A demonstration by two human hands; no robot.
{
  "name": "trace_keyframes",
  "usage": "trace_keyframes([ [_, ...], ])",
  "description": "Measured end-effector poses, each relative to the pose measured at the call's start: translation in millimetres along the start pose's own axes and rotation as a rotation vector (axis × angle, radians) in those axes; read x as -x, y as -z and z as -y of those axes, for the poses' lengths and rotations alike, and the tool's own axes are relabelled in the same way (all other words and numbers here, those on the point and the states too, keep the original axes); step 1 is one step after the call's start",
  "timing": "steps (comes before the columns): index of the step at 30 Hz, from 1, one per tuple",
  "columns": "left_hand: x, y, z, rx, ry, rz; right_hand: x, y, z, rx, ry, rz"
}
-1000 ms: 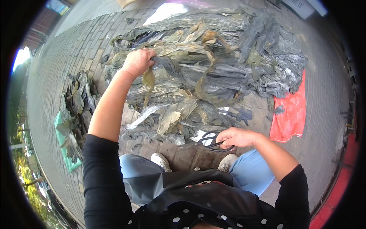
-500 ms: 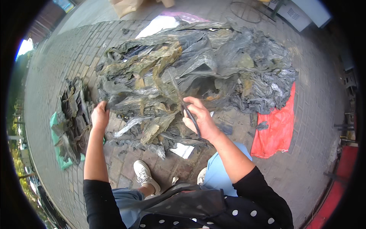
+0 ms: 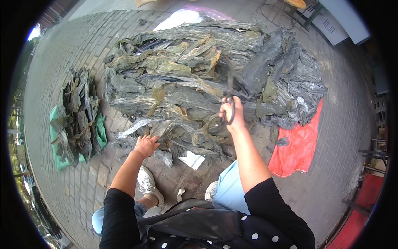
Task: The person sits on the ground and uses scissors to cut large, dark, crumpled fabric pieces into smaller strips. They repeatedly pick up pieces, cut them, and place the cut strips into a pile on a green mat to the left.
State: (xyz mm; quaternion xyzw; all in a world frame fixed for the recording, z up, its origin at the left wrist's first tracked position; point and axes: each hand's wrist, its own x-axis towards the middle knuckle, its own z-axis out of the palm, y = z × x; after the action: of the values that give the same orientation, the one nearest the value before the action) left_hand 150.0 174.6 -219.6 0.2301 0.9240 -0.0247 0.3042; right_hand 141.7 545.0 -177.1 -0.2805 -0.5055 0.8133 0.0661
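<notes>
A wide heap of wrinkled grey-green sheets that look like dried kelp (image 3: 178, 99) lies spread before me. My right hand (image 3: 235, 117) grips a pair of dark-handled scissors (image 3: 230, 81) over the heap's right half, their blades pointing away from me and blurred by motion. At the near left edge, my left hand (image 3: 146, 145) rests with its fingers stretched out against the kelp, its fingertips touching the lowest sheets. A pale, silvery strip (image 3: 134, 126) sticks out just beyond that hand.
On the left, a smaller kelp stack (image 3: 78, 116) lies on a green sack (image 3: 61, 159). A red sack (image 3: 294, 155) is partly under the heap's right end. White scraps (image 3: 192, 160) lie near my shoes (image 3: 147, 186). White furniture (image 3: 344, 20) stands far right.
My left hand has moved from the heap's left edge toward me and to the right, with fingers now spread. The right hand and scissors have shifted right and slightly away; the top sheets lie differently.
</notes>
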Motion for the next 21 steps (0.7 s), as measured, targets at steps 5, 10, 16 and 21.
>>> trace_keyframes([
  [5,-30,54,-23,0.163,0.080,-0.202,10,36,3,-0.015,-0.030,-0.200],
  [10,-117,122,-80,0.091,-0.320,-1.020,27,31,5,0.101,-0.017,-0.046],
  [16,-175,141,-125,-0.038,-0.188,-0.447,45,16,22,-0.048,-0.039,0.350],
  [21,-137,165,-52,-0.109,-0.203,-0.721,48,11,29,-0.283,0.045,0.443],
])
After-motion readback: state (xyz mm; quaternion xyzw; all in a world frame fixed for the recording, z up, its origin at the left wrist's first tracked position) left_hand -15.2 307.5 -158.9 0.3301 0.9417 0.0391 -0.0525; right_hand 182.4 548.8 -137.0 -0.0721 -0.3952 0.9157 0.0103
